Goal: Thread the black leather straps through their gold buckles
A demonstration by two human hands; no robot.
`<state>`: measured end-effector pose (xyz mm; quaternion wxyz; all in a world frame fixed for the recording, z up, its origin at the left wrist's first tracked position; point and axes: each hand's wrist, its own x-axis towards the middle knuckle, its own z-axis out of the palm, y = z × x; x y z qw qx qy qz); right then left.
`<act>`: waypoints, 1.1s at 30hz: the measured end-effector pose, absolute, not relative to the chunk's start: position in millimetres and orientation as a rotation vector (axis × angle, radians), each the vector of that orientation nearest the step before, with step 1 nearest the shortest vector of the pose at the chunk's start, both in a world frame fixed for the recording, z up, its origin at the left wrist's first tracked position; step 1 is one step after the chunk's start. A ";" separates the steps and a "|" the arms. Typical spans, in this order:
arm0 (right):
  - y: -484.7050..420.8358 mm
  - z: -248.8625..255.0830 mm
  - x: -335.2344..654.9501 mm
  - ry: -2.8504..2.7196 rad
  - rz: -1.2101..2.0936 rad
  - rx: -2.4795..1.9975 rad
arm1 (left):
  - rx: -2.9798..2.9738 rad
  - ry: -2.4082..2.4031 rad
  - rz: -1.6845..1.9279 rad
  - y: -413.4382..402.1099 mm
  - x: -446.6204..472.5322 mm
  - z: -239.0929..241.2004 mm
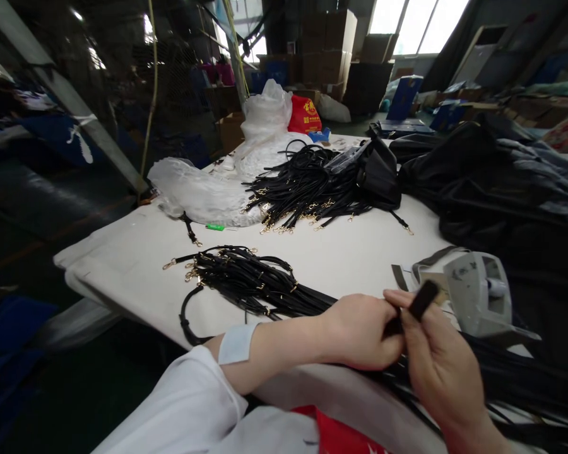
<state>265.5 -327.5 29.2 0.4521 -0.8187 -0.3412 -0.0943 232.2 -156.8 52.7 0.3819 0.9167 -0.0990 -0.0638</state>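
My left hand is closed, its fingers curled in against my right hand. Between the thumb and fingers of the right hand a dark strap is pinched, its blurred flat end sticking up. The left fingers seem to grip the same strap, though the part between the hands is mostly hidden. Just beyond my left forearm lies a bundle of black straps with gold-coloured clasps. More black straps trail under and beside the right hand.
Farther back on the white table is a larger heap of black straps. Clear plastic bags lie to its left. A grey tape dispenser stands right of my hands, near black material. A slanted metal post rises at left.
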 end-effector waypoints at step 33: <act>-366.2 -15.1 287.7 -0.166 -0.032 -1.648 | 2.148 0.034 -0.052 -163.5 260.8 36.6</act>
